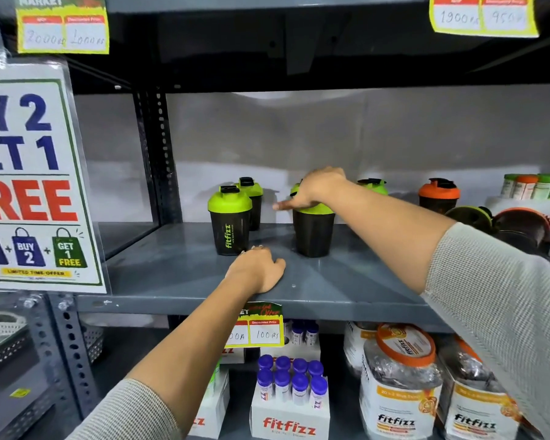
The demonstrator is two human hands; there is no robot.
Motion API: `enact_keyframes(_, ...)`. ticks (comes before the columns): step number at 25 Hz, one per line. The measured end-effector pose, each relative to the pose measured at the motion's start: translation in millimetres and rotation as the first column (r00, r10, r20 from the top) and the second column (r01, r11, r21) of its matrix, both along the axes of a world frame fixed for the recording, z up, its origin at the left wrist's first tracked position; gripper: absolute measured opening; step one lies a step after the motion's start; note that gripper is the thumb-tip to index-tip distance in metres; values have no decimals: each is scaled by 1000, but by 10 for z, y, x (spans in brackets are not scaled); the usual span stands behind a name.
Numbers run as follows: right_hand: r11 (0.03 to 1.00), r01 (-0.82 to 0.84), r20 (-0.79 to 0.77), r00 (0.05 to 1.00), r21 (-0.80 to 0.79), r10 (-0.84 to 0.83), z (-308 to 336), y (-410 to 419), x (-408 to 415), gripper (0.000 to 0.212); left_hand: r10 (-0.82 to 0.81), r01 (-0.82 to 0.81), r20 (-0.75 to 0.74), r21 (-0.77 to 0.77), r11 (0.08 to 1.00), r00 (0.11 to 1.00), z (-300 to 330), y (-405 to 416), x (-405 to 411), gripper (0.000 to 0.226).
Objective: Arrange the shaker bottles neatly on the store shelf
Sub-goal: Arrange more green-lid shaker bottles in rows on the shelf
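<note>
Several black shaker bottles stand on the grey shelf (178, 277). A green-lidded bottle (230, 228) reading "fitfizz" stands front left, with another green-lidded one (254, 198) right behind it. My right hand (315, 188) grips the green lid of a third bottle (313, 233) from above; that bottle stands upright on the shelf. My left hand (258, 269) rests palm down near the shelf's front edge, holding nothing. Farther right stand a green-lidded bottle (373, 185) and an orange-lidded bottle (438, 195).
Some shakers lie on their sides (502, 227) at the right end of the shelf. A "Buy 2 Get 1 Free" sign (35, 185) hangs at the left. The lower shelf holds Fitfizz boxes with purple-capped tubes (292, 382) and large jars (400, 382).
</note>
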State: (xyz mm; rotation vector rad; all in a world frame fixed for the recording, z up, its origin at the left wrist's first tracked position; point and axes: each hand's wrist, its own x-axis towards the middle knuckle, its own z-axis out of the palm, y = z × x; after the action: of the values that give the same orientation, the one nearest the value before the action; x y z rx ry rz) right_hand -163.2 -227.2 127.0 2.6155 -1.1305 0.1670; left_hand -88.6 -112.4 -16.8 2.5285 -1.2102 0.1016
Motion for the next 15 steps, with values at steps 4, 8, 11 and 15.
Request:
enact_keyframes(4,999,-8,-46,999,38,10,3,-35,17,83,-2,2,13,-9,1000,1000,6,6,-20,53)
enact_keyframes(8,888,-273,123,962,370,244,143,-200,-83,71,-2,2,21,-32,999,1000,17,7,-27,52)
enact_keyframes(11,846,-368,142,930,385,340,186,-315,-176,71,1,0,12,-46,999,1000,15,14,-34,48)
enact_keyframes(15,827,-444,98,893,345,438,142,-465,-235,81,-1,2,21,-50,999,1000,6,18,-28,48)
